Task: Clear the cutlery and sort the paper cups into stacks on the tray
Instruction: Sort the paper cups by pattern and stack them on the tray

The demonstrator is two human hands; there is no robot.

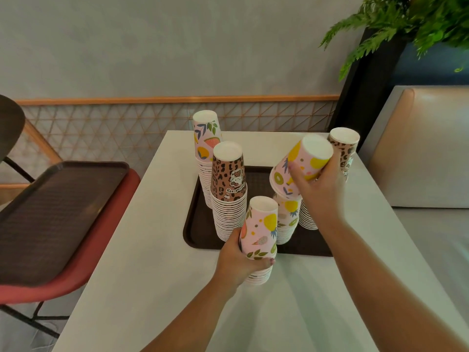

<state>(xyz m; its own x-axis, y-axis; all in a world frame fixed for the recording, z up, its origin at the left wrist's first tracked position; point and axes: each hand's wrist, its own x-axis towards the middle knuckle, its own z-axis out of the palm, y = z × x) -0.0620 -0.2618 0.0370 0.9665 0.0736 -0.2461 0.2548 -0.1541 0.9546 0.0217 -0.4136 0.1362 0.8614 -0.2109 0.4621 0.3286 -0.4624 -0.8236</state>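
Note:
A dark brown tray (pixel 198 224) lies on the white table (pixel 152 250). On it stand upside-down cup stacks: a tall pink fruit-print stack (pixel 205 148) at the back left, a leopard-print stack (pixel 228 189) in front of it, a short pink stack (pixel 286 219) and a leopard-print stack (pixel 344 148) at the back right. My left hand (pixel 236 262) grips a pink fruit-print stack (pixel 261 229) standing on the table just before the tray. My right hand (pixel 319 184) holds a tilted pink fruit-print cup (pixel 302 163) above the short pink stack. No cutlery is visible.
A second dark tray (pixel 58 212) rests on a red chair (pixel 101 250) to the left. A beige bench seat (pixel 418 148) and a green plant (pixel 406 24) are on the right. A lattice wall panel (pixel 114 128) runs behind the table.

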